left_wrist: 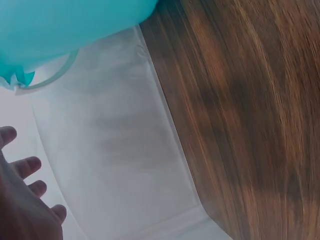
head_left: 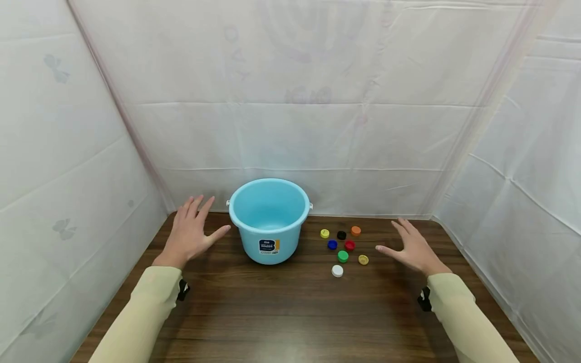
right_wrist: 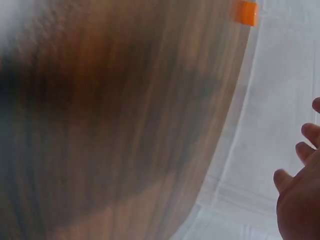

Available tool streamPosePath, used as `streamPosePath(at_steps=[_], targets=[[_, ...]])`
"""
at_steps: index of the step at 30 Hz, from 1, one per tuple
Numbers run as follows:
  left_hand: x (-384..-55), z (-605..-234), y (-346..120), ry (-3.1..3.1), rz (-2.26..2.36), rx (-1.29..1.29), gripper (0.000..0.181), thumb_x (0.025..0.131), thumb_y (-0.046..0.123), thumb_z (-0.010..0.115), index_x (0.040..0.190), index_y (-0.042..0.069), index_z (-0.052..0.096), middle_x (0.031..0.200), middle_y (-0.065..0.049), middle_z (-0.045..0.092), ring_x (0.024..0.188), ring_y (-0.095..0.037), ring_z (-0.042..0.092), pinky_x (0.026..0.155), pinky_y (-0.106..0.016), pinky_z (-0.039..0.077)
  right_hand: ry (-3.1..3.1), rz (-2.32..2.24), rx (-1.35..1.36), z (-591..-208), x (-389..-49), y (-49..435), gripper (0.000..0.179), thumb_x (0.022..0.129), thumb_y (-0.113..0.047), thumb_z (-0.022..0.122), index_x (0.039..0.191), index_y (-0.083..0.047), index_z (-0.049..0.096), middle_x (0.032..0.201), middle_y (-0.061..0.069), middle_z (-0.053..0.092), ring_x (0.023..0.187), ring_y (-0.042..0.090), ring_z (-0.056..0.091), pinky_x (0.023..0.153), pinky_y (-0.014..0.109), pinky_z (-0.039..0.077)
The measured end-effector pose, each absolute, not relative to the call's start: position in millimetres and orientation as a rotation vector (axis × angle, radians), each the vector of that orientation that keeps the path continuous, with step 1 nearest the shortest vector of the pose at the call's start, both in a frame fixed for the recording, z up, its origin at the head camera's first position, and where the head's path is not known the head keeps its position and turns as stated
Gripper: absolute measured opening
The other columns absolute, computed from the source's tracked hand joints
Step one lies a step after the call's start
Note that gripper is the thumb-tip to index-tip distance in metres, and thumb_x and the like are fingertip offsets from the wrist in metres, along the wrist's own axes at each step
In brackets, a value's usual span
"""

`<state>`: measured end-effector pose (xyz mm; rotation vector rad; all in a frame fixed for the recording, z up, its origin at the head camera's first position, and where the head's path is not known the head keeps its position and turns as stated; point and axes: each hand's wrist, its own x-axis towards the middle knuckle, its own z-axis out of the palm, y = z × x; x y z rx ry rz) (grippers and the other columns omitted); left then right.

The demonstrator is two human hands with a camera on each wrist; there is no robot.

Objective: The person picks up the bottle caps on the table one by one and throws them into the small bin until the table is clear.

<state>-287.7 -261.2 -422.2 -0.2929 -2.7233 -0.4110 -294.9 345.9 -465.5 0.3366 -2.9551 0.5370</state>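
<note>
A light blue bucket [head_left: 270, 237] with a dark label on its front stands upright on the wooden table. Beside its left side my left hand [head_left: 189, 237] hovers with fingers spread, holding nothing. To the bucket's right lie several loose bottle caps: yellow [head_left: 324, 233], black [head_left: 341, 235], orange [head_left: 356, 231], blue [head_left: 332, 244], red [head_left: 349, 245], green [head_left: 342, 256], gold [head_left: 363, 259] and white [head_left: 337, 271]. My right hand [head_left: 415, 249] is held to the right of the caps, its fingers extended and nothing in it. The orange cap also shows in the right wrist view.
The dark wooden table [head_left: 272, 312] runs back to a white sheet wall [head_left: 290, 136]. Similar sheets hang at the left [head_left: 68, 176] and right [head_left: 526, 201]. In the left wrist view, the bucket's pale handle [left_wrist: 57, 75] hangs at its side.
</note>
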Motion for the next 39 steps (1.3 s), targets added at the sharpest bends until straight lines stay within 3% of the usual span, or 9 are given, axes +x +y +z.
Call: streamPosePath(at_steps=[7,18,39], targets=[[-284,-422,-251,-2.579,-0.462,-0.386,0.086,0.093,0.061,0.065,0.158,0.013,0.037,0.161,-0.023,0.034,0.15,-0.048,0.025,0.115,-0.074,0.025,-2.967,0.666,0.346,-476,-289,338,0.101,0.092,-0.066,0.064,0.161,-0.001,0.027,0.168,0.025,0.018,0.152,0.052,0.02,0.112,0.077,0.026],[-279,-422,-232,-2.369,-0.497,-0.564,0.072,0.086,0.043,0.078,0.146,0.011,0.055,0.15,-0.022,0.05,0.144,-0.046,0.04,0.111,-0.071,0.035,-2.936,0.834,0.358,-498,-285,325,0.095,0.092,-0.061,0.067,0.159,-0.003,0.032,0.166,0.025,0.025,0.15,0.051,0.027,0.113,0.075,0.029],[-272,-414,-201,-2.266,-0.521,-0.718,0.061,0.086,0.047,0.078,0.135,0.011,0.065,0.136,-0.019,0.059,0.138,-0.042,0.047,0.11,-0.069,0.035,-2.844,1.013,0.419,-511,-280,305,0.084,0.087,-0.054,0.078,0.151,-0.008,0.048,0.152,0.02,0.051,0.139,0.045,0.049,0.108,0.066,0.043]])
